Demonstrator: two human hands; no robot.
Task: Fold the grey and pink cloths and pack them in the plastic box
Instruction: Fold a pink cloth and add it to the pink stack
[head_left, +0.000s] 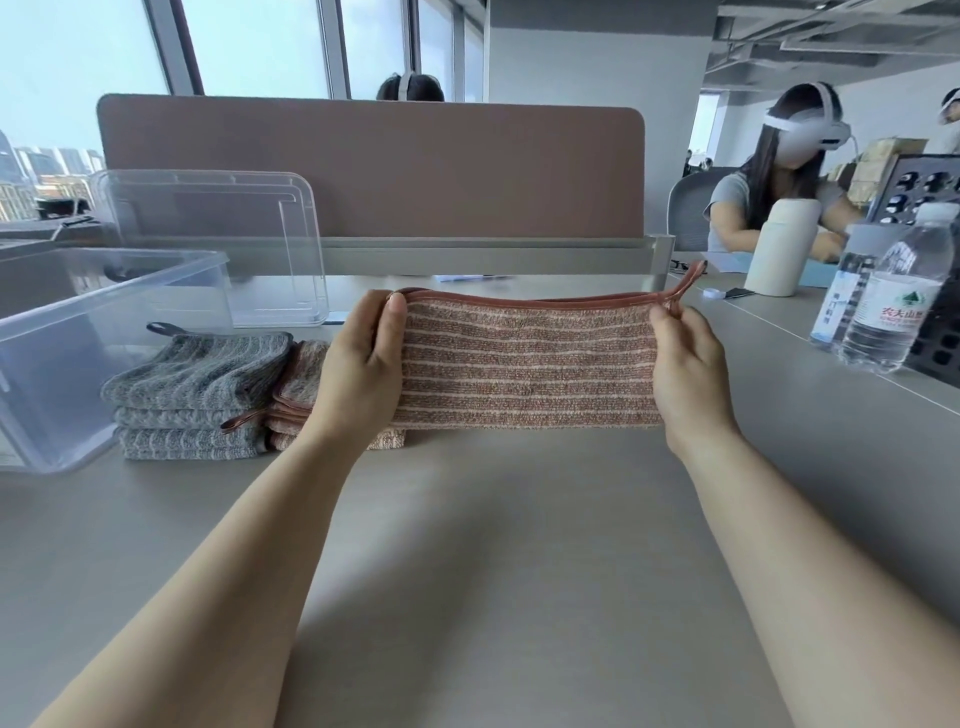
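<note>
A pink striped cloth (524, 364), folded into a long band, hangs stretched above the table between my hands. My left hand (363, 369) pinches its left end and my right hand (685, 364) pinches its right end by the hanging loop. To the left on the table lies a stack of folded grey cloths (197, 395). Beside it sits a stack of folded pink cloths (301, 389), partly hidden by my left wrist. The clear plastic box (78, 332) stands at the far left, and I see no cloth inside it.
The box's clear lid (249, 234) leans against the brown desk divider (374, 166). Two water bottles (893, 296) and a white flask (779, 249) stand at the right. A person wearing a headset sits beyond them. The grey table (493, 545) spreads below my arms.
</note>
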